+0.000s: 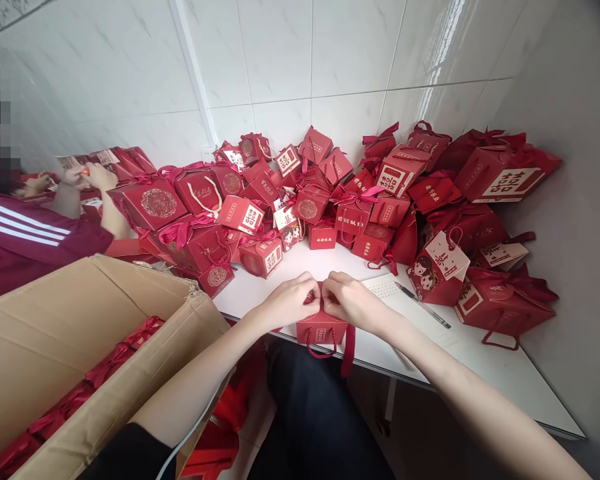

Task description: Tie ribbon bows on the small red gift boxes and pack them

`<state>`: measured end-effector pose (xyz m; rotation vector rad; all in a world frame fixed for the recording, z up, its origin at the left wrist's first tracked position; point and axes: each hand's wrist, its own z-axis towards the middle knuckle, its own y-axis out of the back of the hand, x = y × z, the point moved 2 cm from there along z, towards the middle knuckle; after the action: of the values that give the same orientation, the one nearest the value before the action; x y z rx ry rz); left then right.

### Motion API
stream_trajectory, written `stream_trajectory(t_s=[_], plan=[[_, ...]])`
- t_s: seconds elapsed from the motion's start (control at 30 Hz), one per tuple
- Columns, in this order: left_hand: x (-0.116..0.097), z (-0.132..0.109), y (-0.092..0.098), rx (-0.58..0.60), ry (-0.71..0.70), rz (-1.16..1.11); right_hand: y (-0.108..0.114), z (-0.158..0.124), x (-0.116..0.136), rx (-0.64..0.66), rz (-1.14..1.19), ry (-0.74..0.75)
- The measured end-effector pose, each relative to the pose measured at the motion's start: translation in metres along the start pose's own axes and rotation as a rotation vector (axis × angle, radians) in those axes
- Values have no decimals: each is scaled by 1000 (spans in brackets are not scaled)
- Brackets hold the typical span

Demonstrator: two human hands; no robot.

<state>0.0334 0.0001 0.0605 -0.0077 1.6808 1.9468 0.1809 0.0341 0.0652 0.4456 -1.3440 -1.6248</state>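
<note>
A small red gift box (321, 331) sits at the front edge of the white table, with a twisted red cord handle drooping over its near side. A dark red ribbon (349, 351) hangs down from its right side. On top of the box, my left hand (296, 300) and my right hand (347, 300) meet with bent, pinching fingertips. The fingers are closed near the top of the box, and whatever lies between them is hidden. Just right of my right hand lie a sheet of printed paper (380, 288) and a pen (423, 305).
Many red gift boxes (313, 201) are heaped along the wall on the white table (300, 261). An open cardboard carton (145, 387) holding red boxes stands at my left. Beyond it a person in a maroon striped sleeve (35, 233) works with both hands. A grey wall bounds the right.
</note>
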Motion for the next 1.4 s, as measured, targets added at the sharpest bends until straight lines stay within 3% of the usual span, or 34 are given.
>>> stream_trajectory(t_s=[0.3,0.57,0.93,1.4], plan=[[-1,-2,-4,-62,30,-81,-2,-7,-7,-78,189,20],[-3,-3,-3,-35,30,-129,-10,-12,-13,-167,328,-30],[4,-8,-10,-146,-2,-249,-9,-13,-16,-160,357,18],[-1,-14,-11,-227,25,-366,-6,-13,-9,-153,461,-109]])
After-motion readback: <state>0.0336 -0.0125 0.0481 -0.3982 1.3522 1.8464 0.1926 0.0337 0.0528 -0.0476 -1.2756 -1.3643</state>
